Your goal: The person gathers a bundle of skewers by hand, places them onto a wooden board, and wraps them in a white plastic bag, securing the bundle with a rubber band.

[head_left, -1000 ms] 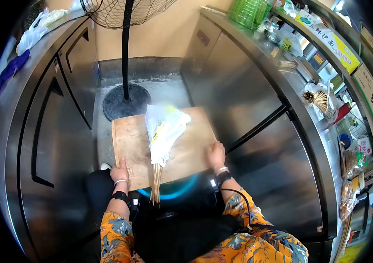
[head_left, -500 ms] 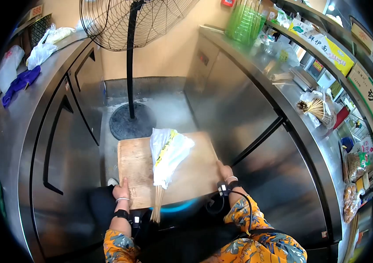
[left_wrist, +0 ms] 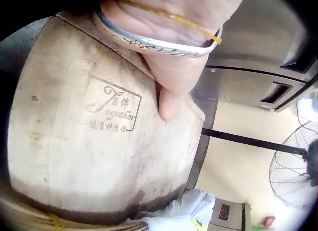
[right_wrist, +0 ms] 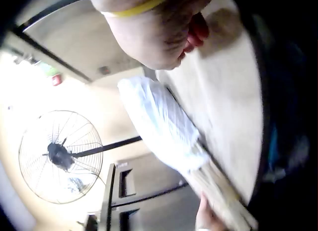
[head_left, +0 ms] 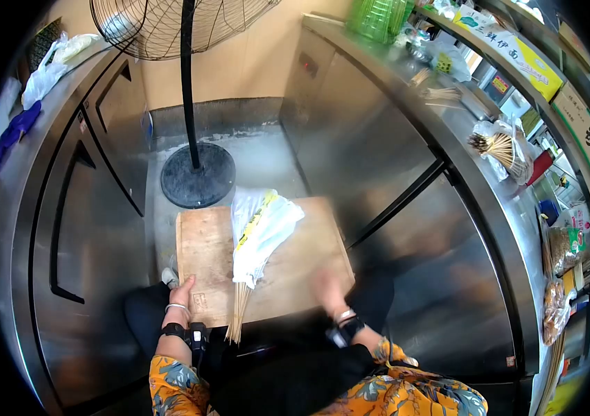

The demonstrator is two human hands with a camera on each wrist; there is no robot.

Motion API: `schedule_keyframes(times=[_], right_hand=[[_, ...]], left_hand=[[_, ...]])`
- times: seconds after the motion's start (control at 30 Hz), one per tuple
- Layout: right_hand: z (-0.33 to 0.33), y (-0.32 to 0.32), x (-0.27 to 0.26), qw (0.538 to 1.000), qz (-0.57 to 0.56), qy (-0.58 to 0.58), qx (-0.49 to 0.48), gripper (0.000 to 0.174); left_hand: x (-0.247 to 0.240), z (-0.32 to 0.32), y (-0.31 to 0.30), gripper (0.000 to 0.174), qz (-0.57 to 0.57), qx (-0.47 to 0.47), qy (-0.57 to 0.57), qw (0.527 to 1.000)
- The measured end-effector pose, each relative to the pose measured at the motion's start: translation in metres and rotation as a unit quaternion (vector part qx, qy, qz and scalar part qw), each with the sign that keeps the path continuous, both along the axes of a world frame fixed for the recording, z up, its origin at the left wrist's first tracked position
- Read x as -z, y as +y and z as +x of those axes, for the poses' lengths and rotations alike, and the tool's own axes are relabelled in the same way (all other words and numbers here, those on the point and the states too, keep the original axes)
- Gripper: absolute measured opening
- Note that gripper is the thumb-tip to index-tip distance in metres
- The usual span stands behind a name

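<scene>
A wooden cutting board [head_left: 288,270] lies flat before the person. White plastic bag [head_left: 260,232] with yellow marks wraps the upper part of a bundle of thin sticks [head_left: 239,308], whose bare ends stick out past the board's near edge. The left hand [head_left: 180,296] grips the board's left edge, its thumb [left_wrist: 169,104] on top beside a printed logo and its other fingers hidden. Above the board's right part is the right hand [head_left: 329,290], blurred, right of the sticks and holding nothing visible; in the right wrist view its fingertips [right_wrist: 195,37] look loosely curled.
A standing fan's round base [head_left: 198,175] is on the floor beyond the board. Steel cabinets flank both sides. On the right counter [head_left: 440,132] lie bagged sticks [head_left: 499,149] and packets; a purple cloth [head_left: 14,137] lies on the left counter.
The right hand has left the board's right edge and moved inward over the board. The left hand keeps its grip. The blue rim seen below the board is now out of sight in the head view.
</scene>
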State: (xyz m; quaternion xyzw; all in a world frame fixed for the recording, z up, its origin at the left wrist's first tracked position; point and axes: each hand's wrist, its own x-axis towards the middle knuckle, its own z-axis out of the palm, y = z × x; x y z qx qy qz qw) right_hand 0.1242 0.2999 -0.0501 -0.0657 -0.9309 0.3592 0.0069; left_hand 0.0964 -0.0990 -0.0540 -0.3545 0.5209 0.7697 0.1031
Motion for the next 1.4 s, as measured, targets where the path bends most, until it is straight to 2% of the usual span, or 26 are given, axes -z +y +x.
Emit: schedule_keyframes(times=[0.03, 0.07, 0.1, 0.13, 0.2, 0.27, 0.37, 0.43, 0.53, 0.6, 0.73, 0.83, 0.87, 0.97, 1.0, 1.07, 1.13, 1.23, 1.37, 1.4], right_hand=[[0.02, -0.01, -0.004, 0.98, -0.161, -0.103, -0.051, 0.018], [0.04, -0.022, -0.011, 0.917, -0.322, -0.229, -0.065, 0.025], [0.06, -0.033, -0.018, 0.837, -0.418, -0.349, -0.053, 0.034], [0.063, -0.032, -0.003, 0.823, -0.424, -0.368, -0.09, 0.036], [0.054, -0.031, -0.004, 0.764, -0.486, -0.421, -0.057, 0.04], [0.04, -0.034, -0.011, 0.646, -0.587, -0.481, 0.082, 0.044], [0.039, -0.048, -0.032, 0.653, -0.647, -0.385, 0.082, 0.043], [0.033, -0.05, 0.006, 0.712, -0.613, -0.34, 0.039, 0.04], [0.009, -0.05, 0.029, 0.764, -0.56, -0.32, 0.024, 0.037], [-0.011, -0.052, -0.004, 0.665, -0.635, -0.363, 0.152, 0.039], [-0.045, -0.045, 0.006, 0.69, -0.61, -0.355, 0.16, 0.043], [-0.051, -0.051, -0.025, 0.765, -0.509, -0.357, 0.171, 0.041], [-0.056, -0.04, 0.002, 0.793, -0.491, -0.322, 0.165, 0.039], [-0.06, -0.029, 0.003, 0.87, -0.39, -0.259, 0.155, 0.037], [-0.061, -0.026, 0.001, 0.886, -0.363, -0.243, 0.152, 0.037], [-0.063, -0.021, -0.004, 0.91, -0.321, -0.217, 0.149, 0.036], [-0.062, -0.017, -0.007, 0.923, -0.293, -0.202, 0.149, 0.035], [-0.048, -0.012, -0.004, 0.928, -0.279, -0.199, 0.149, 0.034], [-0.034, -0.008, -0.003, 0.908, -0.319, -0.231, 0.144, 0.033], [-0.034, -0.006, -0.005, 0.898, -0.339, -0.243, 0.141, 0.032]], left_hand=[[0.001, 0.0, -0.001, 0.052, 0.0, -0.002, -0.003, 1.0], [0.0, -0.001, -0.002, 0.051, 0.0, -0.002, -0.008, 1.0], [-0.001, -0.002, -0.001, 0.051, 0.001, -0.002, -0.011, 1.0], [-0.003, -0.002, 0.001, 0.048, 0.011, -0.019, -0.014, 1.0], [-0.008, -0.003, 0.005, 0.047, 0.008, -0.026, -0.006, 1.0], [-0.01, -0.002, 0.005, 0.047, -0.008, -0.033, -0.002, 0.999], [-0.002, -0.01, 0.007, 0.046, -0.024, -0.051, 0.007, 0.998], [0.004, -0.018, 0.007, 0.046, -0.016, -0.064, 0.017, 0.998], [0.008, -0.036, 0.01, 0.044, -0.011, -0.077, 0.045, 0.996], [0.017, -0.051, 0.013, 0.045, -0.013, -0.083, 0.052, 0.995], [0.055, -0.082, 0.014, 0.05, -0.048, -0.092, 0.065, 0.992], [0.058, -0.088, 0.02, 0.053, -0.123, -0.093, 0.076, 0.985], [0.056, -0.088, 0.021, 0.051, -0.189, -0.086, 0.038, 0.977], [-0.004, -0.069, 0.033, 0.049, -0.267, -0.057, 0.023, 0.962], [-0.018, -0.063, 0.036, 0.05, -0.284, -0.061, 0.031, 0.956], [-0.007, -0.062, 0.035, 0.051, -0.325, -0.061, 0.026, 0.943], [0.0, -0.058, 0.034, 0.055, -0.344, -0.056, 0.032, 0.937], [0.002, -0.05, 0.034, 0.058, -0.395, -0.051, -0.022, 0.917], [0.002, -0.042, 0.03, 0.062, -0.376, -0.035, -0.044, 0.925], [-0.001, -0.042, 0.029, 0.061, -0.419, -0.021, -0.041, 0.907]])
